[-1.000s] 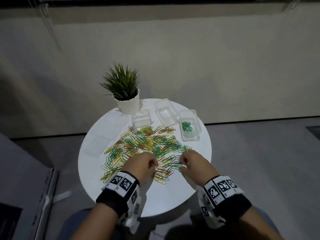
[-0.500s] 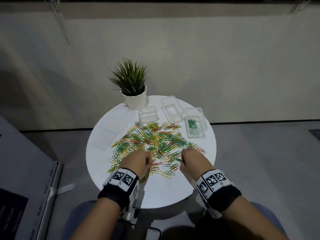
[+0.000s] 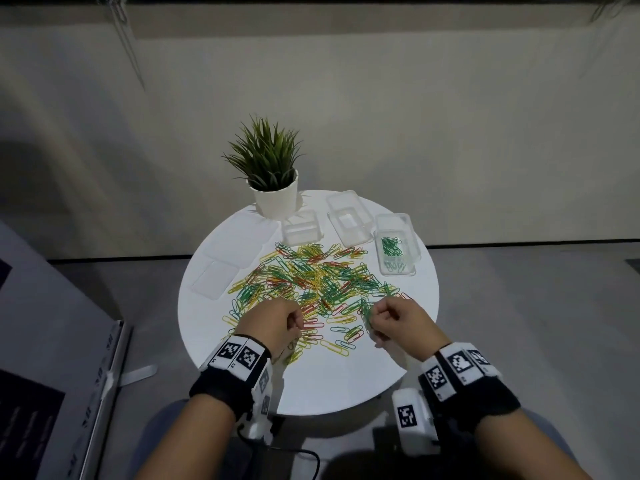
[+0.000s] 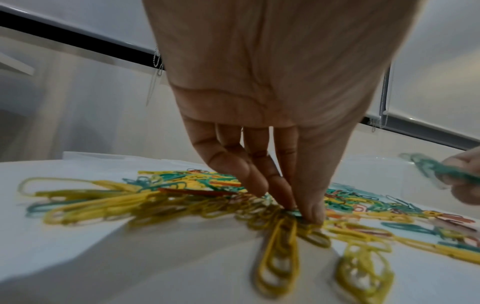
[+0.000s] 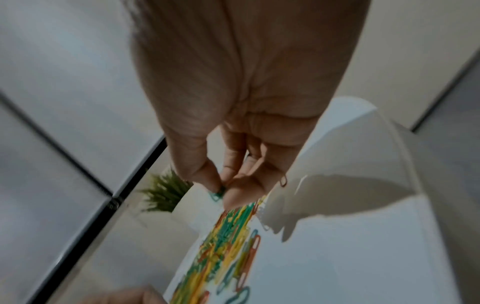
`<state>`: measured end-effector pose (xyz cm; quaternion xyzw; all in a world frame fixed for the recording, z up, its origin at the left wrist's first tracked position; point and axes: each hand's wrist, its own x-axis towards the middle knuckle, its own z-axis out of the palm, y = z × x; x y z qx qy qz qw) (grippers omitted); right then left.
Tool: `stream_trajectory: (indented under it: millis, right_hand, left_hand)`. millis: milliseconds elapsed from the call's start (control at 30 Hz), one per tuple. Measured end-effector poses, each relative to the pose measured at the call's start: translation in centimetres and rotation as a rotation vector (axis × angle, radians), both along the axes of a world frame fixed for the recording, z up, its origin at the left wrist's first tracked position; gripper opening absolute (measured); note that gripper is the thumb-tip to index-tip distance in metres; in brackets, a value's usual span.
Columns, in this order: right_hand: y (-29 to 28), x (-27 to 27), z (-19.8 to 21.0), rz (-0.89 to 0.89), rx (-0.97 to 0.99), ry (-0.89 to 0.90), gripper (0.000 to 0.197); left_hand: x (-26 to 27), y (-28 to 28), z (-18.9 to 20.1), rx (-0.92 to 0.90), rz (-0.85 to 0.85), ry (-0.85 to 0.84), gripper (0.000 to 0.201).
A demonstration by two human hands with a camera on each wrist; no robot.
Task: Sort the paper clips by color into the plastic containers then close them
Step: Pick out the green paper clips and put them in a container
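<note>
A loose pile of green, yellow and red paper clips [image 3: 311, 282] covers the middle of the round white table [image 3: 346, 375]. Three clear plastic containers stand open behind it: a left one [image 3: 300, 228], a middle one [image 3: 348, 218], and a right one [image 3: 394, 249] with green clips inside. My left hand [image 3: 294, 322] is down on the pile's near edge, its thumb and fingers [image 4: 314, 214] pinching a green clip [image 4: 292, 211] among yellow ones. My right hand [image 3: 375, 315] is lifted off the table and pinches a few green clips [image 3: 365, 315], also visible as green clips [image 5: 217, 194] in the right wrist view.
A potted plant [image 3: 273, 174] in a white pot stands at the back of the table. Clear container lids [image 3: 214, 282] lie flat on the table's left side. A grey panel [image 3: 52, 341] stands left of the table, with the floor to the right.
My right hand has lifted off the pile and turned, carrying green clips. The left hand stays on the pile's near edge. The head view has shifted slightly.
</note>
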<state>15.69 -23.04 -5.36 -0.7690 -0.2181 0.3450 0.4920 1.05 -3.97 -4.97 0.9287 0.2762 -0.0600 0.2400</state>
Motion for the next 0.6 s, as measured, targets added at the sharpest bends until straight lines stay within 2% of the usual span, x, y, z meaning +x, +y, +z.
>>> stream_trajectory:
  millis: [67,167,500,600]
  right_hand:
    - [-0.5,0.0,0.0,-0.046,0.119,0.200,0.017]
    - [-0.8,0.1,-0.2,-0.070,0.185,0.342,0.016]
    - [-0.5,0.1,-1.1,-0.089,0.185,0.424,0.011]
    - [-0.5,0.3,-1.0,-0.083,0.179,0.428,0.013]
  left_hand:
    - [-0.4,0.2,-0.2,-0.023,0.011,0.006,0.007]
    - [-0.8,0.5,-0.4,-0.054,0.044,-0.004,0.006]
    - [-1.2,0.9,-1.1,-0.110,0.086,-0.038,0.005]
    - [-1.1,1.0,-1.3,-0.130,0.071,-0.031,0.010]
